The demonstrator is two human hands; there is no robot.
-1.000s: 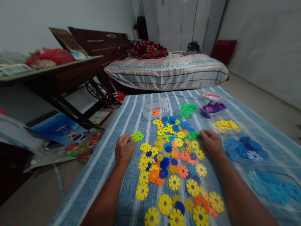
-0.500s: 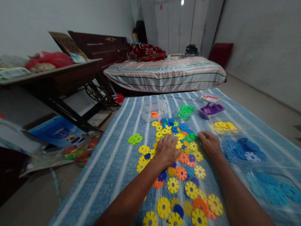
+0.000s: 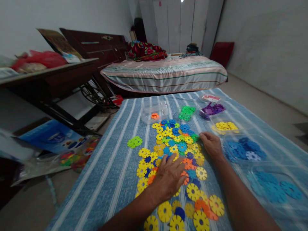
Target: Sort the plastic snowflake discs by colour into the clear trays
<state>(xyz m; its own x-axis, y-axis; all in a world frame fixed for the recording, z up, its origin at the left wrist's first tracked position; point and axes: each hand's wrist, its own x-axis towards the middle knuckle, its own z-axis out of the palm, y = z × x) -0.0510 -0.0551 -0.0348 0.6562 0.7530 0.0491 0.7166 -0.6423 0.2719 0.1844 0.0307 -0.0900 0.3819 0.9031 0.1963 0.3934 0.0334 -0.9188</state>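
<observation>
Loose discs (image 3: 193,192) spread down the middle of the table (image 3: 115,166). Left hand (image 3: 168,175) over the near half of the spread; right hand (image 3: 211,146) at its right edge. Small disc cluster (image 3: 134,141) apart, left of the spread. Behind the spread: left tub (image 3: 146,116), few discs inside; to its right, filled tub (image 3: 187,113). Four side tubs (image 3: 293,173) along the right, far to near, discs in each. Beyond the table: bed (image 3: 163,75), blanket (image 3: 146,51) on it; wardrobe (image 3: 180,29) behind. Left: desk (image 3: 72,72), bag (image 3: 48,59) on top.
</observation>
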